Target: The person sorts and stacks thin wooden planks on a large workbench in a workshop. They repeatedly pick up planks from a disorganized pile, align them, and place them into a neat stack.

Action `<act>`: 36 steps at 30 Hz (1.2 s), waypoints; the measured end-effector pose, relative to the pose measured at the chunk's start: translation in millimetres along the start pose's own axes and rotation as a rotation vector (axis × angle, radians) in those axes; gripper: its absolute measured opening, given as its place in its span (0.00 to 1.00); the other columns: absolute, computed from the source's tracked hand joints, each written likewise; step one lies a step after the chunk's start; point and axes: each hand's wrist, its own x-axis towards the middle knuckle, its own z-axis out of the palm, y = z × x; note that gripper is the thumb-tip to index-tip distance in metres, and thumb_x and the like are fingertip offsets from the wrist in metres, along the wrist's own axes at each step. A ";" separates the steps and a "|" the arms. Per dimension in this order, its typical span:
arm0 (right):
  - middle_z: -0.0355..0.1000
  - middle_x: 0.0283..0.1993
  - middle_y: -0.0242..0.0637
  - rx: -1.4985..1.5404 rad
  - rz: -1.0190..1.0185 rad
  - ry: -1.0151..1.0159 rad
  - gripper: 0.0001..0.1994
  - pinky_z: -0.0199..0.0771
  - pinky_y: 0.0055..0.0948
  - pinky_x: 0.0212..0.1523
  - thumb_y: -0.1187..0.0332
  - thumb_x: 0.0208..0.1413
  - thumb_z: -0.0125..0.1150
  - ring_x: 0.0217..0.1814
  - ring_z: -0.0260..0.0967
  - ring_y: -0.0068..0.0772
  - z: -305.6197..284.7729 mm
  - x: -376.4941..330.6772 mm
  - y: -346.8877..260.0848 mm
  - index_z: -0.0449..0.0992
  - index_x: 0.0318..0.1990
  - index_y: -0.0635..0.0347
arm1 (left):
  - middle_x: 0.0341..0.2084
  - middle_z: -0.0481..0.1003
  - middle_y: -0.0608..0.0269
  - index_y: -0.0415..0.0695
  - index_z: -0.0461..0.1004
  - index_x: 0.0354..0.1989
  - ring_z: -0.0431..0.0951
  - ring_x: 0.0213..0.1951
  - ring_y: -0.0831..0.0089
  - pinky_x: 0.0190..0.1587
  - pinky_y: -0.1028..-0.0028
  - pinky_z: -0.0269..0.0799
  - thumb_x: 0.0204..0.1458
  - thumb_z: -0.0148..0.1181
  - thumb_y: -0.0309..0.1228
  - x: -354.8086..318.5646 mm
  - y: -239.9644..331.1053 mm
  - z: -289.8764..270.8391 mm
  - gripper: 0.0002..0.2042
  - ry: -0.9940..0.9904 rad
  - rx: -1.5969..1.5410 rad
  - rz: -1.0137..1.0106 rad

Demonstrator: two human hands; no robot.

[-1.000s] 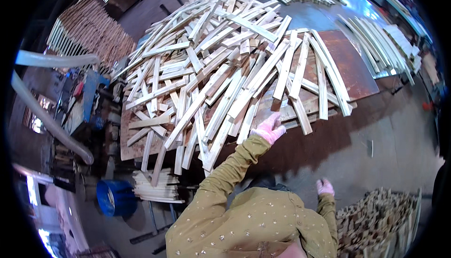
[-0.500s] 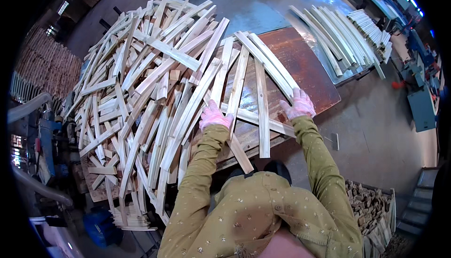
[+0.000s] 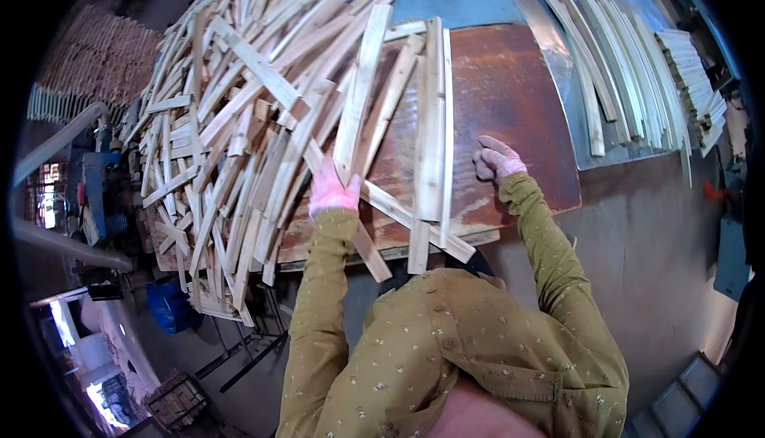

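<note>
My left hand (image 3: 332, 187), in a pink glove, closes around the near end of a pale wooden strip (image 3: 363, 91) at the right edge of a heaped pile. Other strip ends lie close to its fingers. My right hand (image 3: 500, 159), gloved too, is apart from the wood, above the reddish-brown tabletop (image 3: 514, 79), fingers loosely bent and spread. Between my hands, a few strips (image 3: 430, 131) lie side by side, pointing away from me. Under their near ends, another strip (image 3: 414, 219) lies slantwise.
The big pile of wooden strips (image 3: 239, 111) covers the table's left side. At the far right, more strips (image 3: 625, 71) rest in a row on a metal surface. A blue container (image 3: 171, 307) is at the lower left, near machinery (image 3: 100, 203). Stacked wood (image 3: 92, 55) stands farther back.
My right hand has let go of the strips on the right, which now lie straighter beside another one. My left hand has taken hold of a strip's near end. The view has shifted.
</note>
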 end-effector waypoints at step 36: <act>0.71 0.48 0.41 -0.254 0.104 -0.079 0.40 0.76 0.36 0.46 0.72 0.46 0.72 0.46 0.72 0.35 120.5 -35.0 93.7 0.53 0.64 0.54 | 0.52 0.71 0.46 0.37 0.58 0.63 0.71 0.54 0.60 0.57 0.68 0.64 0.47 0.66 0.51 -125.7 22.1 53.4 0.41 -0.502 -0.387 -0.125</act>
